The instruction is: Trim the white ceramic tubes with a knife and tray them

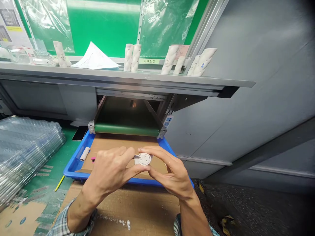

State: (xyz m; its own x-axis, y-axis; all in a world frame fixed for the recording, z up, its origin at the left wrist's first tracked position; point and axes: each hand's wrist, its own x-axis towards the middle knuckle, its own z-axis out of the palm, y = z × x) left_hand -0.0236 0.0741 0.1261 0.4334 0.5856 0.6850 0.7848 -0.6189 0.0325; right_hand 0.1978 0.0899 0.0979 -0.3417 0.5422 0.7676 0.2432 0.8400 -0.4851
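Note:
A small white round part (144, 159) with several holes in its face is held over the blue tray. My right hand (171, 170) grips it by the rim, thumb below and fingers above. My left hand (110, 167) is closed beside it, thumb reaching the part's lower edge. From my left fingertips a thin grey metal tip (137, 157) points at the part's face. A pink piece (93, 159) shows behind the left hand, perhaps the same tool's other end; the palm hides what lies between.
The blue tray (71, 173), lined with cardboard, holds a white roll (85, 153). Beyond it is a green conveyor belt (126, 129). Clear plastic trays (29, 150) are stacked left, near a phone (80, 133) and yellow stick (59, 183). A shelf (147, 76) crosses above with paper tubes (169, 59).

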